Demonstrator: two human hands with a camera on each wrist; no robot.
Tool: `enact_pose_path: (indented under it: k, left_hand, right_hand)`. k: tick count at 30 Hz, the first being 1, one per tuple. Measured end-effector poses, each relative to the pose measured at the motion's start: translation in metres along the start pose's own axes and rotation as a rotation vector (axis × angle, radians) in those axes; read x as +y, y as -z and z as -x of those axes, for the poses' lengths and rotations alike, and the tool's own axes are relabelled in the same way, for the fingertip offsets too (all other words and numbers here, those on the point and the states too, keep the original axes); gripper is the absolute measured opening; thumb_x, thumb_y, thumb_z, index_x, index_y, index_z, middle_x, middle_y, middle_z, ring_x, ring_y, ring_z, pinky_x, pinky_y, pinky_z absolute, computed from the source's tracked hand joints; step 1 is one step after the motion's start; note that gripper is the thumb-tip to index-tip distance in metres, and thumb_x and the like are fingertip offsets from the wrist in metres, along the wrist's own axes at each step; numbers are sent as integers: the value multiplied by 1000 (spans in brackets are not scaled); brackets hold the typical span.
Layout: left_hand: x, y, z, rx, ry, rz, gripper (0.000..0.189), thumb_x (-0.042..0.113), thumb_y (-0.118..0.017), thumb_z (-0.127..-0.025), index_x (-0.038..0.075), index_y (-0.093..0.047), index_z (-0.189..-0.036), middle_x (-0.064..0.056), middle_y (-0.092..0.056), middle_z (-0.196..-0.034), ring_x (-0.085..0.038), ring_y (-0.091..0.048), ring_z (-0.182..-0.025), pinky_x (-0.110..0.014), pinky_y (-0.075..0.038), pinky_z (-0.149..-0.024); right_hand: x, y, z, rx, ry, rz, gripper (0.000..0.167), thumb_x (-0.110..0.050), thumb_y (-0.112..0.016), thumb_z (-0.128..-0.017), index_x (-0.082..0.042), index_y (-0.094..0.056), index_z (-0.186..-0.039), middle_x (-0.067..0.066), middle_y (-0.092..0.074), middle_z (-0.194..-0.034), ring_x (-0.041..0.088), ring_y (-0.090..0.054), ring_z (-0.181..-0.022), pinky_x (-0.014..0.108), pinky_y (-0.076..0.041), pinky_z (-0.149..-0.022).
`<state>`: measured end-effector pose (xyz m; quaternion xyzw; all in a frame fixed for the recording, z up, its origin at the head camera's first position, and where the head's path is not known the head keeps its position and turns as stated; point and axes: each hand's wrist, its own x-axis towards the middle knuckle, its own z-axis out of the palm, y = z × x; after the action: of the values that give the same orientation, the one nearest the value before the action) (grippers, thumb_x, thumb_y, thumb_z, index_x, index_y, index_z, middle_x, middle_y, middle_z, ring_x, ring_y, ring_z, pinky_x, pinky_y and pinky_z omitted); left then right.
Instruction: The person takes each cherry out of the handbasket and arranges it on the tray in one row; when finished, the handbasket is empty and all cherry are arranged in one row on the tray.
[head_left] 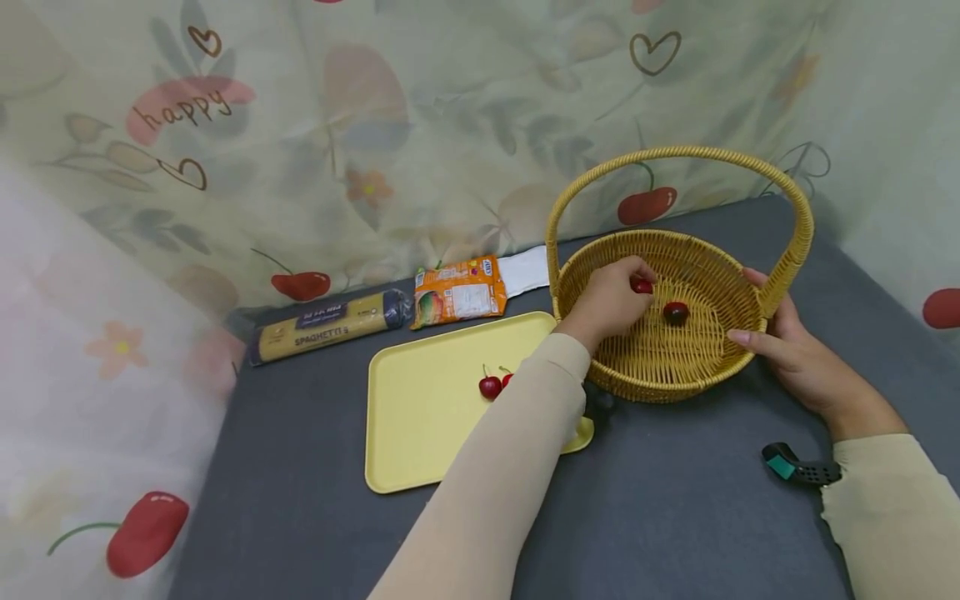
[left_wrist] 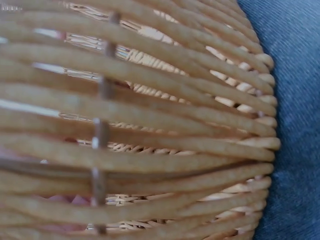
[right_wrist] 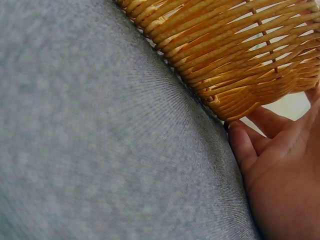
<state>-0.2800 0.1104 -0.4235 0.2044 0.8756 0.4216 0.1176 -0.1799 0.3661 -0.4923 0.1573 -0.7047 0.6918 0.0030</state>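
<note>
My left hand (head_left: 613, 302) reaches down inside the wicker basket (head_left: 678, 390), pinching a dark red cherry (head_left: 642, 286) at its fingertips. Another cherry (head_left: 676, 313) lies on the basket's bottom, just to the right of that hand. At the basket's right side my right hand (head_left: 801, 360) grips the rim, thumb over the edge; in the right wrist view its fingers (right_wrist: 242, 145) touch the outside near the base. Woven strands (left_wrist: 165, 112) of the basket wall fill the left wrist view, hiding most of the left hand's work. Two cherries (head_left: 490, 387) show on the yellow tray (head_left: 420, 417), partly behind the left sleeve.
The basket's tall handle (head_left: 678, 152) arches over its opening. Behind the tray lie a spaghetti pack (head_left: 326, 327), an orange packet (head_left: 460, 292) and a white packet (head_left: 525, 272). A black strap (head_left: 804, 471) sits by the right sleeve. Patterned curtain borders the grey cloth surface (head_left: 300, 483).
</note>
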Motion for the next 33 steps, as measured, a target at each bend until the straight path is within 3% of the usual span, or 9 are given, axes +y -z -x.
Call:
enact_pose_path:
  k: [4, 8, 14, 18, 23, 29, 33]
  left_hand:
    - [1, 2, 3, 24, -31, 54, 17, 10, -77, -103, 16, -76, -119, 4, -58, -115, -11, -57, -97, -20, -51, -75]
    - [0, 2, 5, 47, -45, 151, 19, 12, -78, -103, 15, -77, -121, 6, -62, -116, -11, -60, -97, -22, -54, -76]
    - [1, 4, 11, 102, -105, 267, 17, 17, -68, -111, 15, -75, -126, 11, -67, -110, -9, -62, -97, -24, -53, -80]
    - [2, 11, 16, 114, -159, 344, 20, 13, -68, -110, 12, -74, -130, 10, -68, -111, -9, -63, -97, -23, -54, -81]
    - [1, 26, 26, 100, -184, 423, 24, 11, -74, -106, 11, -75, -130, 9, -69, -115, -11, -66, -97, -26, -56, -79]
    - [0, 44, 42, 73, -223, 533, 23, 9, -73, -107, 8, -73, -130, 1, -71, -117, -22, -71, -101, -41, -61, -86]
    - [-2, 53, 52, 65, -247, 621, 24, 5, -67, -110, 2, -70, -133, -6, -71, -120, -33, -73, -107, -43, -61, -90]
  right_hand:
    - [0, 1, 0, -2, 6, -2, 82, 11, -51, -108, -21, -9, -172, 19, -25, -162, 17, -38, -142, 16, -35, -105]
    - [1, 1, 1, 5, 1, -8, 83, 11, -51, -108, -21, -9, -172, 19, -26, -161, 15, -40, -141, 15, -35, -104]
    - [2, 1, 1, 11, -24, 9, 84, 9, -52, -109, -22, -6, -173, 21, -24, -161, 15, -39, -142, 15, -35, -104]
    - [1, 1, 1, 5, -7, 7, 84, 10, -51, -109, -22, -7, -173, 20, -25, -161, 15, -38, -142, 15, -33, -105]
    - [0, -1, 1, 5, 1, -1, 84, 10, -51, -109, -21, -8, -173, 19, -26, -161, 15, -38, -142, 16, -32, -106]
    - [-2, 0, 1, 3, -12, 18, 83, 8, -51, -109, -22, -7, -173, 21, -21, -165, 16, -34, -145, 16, -31, -107]
    - [-3, 1, 2, -2, -19, 35, 84, 8, -51, -110, -22, -6, -173, 23, -15, -167, 16, -33, -146, 15, -31, -106]
